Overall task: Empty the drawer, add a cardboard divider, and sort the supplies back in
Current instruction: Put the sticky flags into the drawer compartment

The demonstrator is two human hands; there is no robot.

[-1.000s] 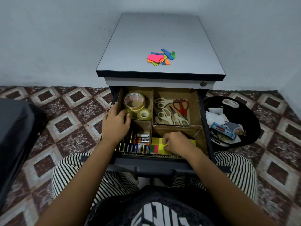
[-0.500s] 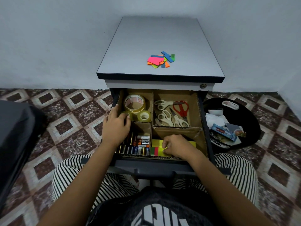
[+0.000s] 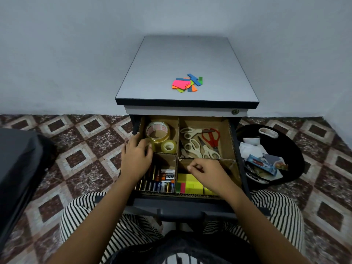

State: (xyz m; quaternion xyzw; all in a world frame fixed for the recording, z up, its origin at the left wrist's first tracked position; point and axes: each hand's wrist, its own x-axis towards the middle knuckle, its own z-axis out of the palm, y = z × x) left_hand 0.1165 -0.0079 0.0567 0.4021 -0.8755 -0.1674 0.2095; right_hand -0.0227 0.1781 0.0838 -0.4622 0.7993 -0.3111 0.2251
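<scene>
Right now my left hand point(image 3: 136, 156) lies at the left side of the open drawer point(image 3: 181, 203), fingers relaxed and loosely spread. Their tips are just beside the large tape roll point(image 3: 157, 131) in the back-left compartment, and a small tape roll point(image 3: 168, 146) sits just in front of it. My right hand point(image 3: 206, 171) hovers over the front-right compartment, fingers curled, thumb and forefinger close together; whether they pinch anything I cannot tell. Beneath it lie the yellow sticky notes point(image 3: 190, 182). The cardboard divider point(image 3: 178, 130) splits the drawer in four, with scissors point(image 3: 191, 147) back right and batteries point(image 3: 161, 181) front left. Coloured tabs point(image 3: 187, 82) lie on the table point(image 3: 181, 60).
</scene>
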